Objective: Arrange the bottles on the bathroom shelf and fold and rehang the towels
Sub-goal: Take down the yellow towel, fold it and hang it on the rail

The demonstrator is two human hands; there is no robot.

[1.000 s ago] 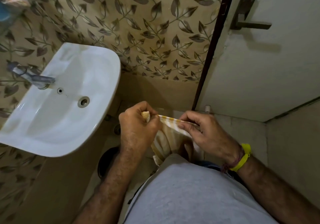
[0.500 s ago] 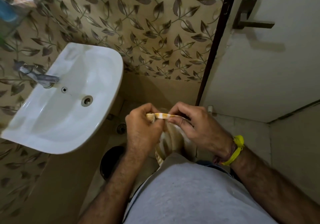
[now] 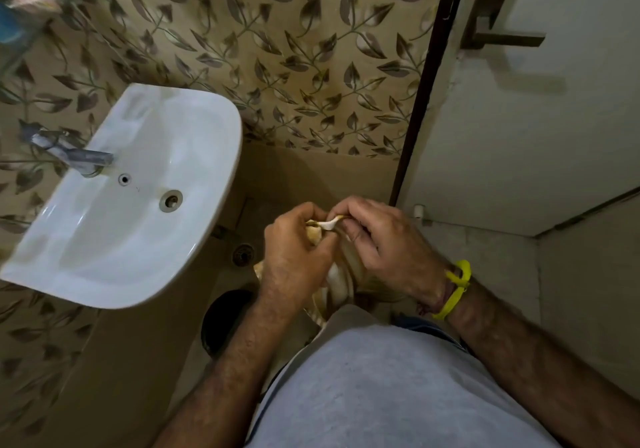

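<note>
Both hands, left hand (image 3: 294, 250) and right hand (image 3: 388, 243), pinch the top edge of the towel (image 3: 337, 279) with curled fingers, beside the sink (image 3: 207, 240).

hands (image 3: 346, 240) have drawn together, bunching the towel (image 3: 337, 279) edge

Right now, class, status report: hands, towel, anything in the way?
Left hand and right hand both pinching towel top edge, close together. Towel hanging, unhung. Sink left; nothing blocking.

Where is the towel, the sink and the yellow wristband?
towel (image 3: 337, 283): head view, on the striped part hanging between the hands.
sink (image 3: 194, 108): head view, on its back rim.
yellow wristband (image 3: 457, 292): head view, on the band's outer edge.
</note>
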